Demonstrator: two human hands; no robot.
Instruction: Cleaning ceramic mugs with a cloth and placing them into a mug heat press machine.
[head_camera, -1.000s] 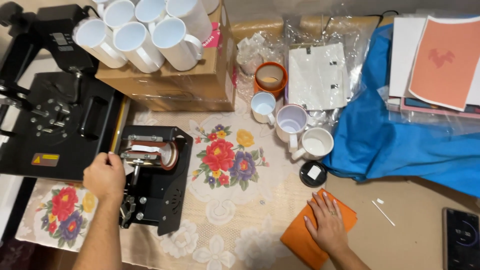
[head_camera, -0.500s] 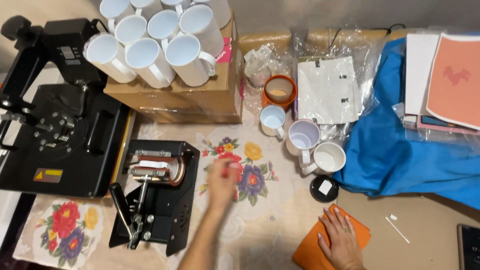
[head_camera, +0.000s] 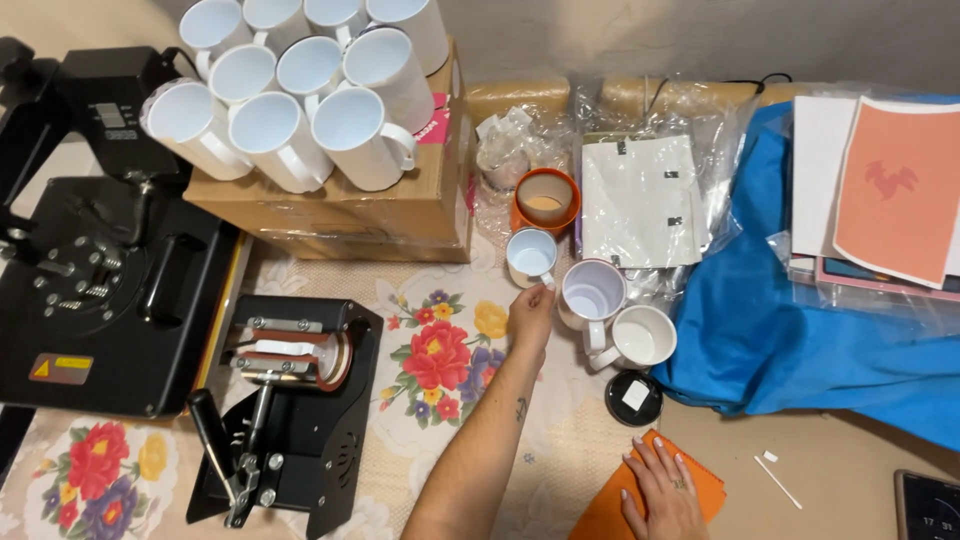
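The left hand (head_camera: 531, 315) reaches out, fingers just touching the small white mug (head_camera: 531, 256), not lifting it yet. The right hand (head_camera: 663, 490) lies flat and open on the orange sheet (head_camera: 608, 512)

The big press (head_camera: 100, 290) sits at the far left, with the mug press (head_camera: 285, 405) just right of it and nearer. Behind the mug press a box (head_camera: 350, 215) carries 9 mugs (head_camera: 300, 90) lying on top. Right of the box stands a tape roll (head_camera: 545, 200), and just near of it a small mug (head_camera: 531, 256), which the left hand (head_camera: 530, 315) touches. 2 more mugs (head_camera: 615, 315) stand right of that hand, a lid (head_camera: 634, 397) near of them. The right hand (head_camera: 660, 490) lies on a pad (head_camera: 640, 500) at the near edge. Cloth (head_camera: 800, 340) spreads right, papers (head_camera: 880, 190) on its far part
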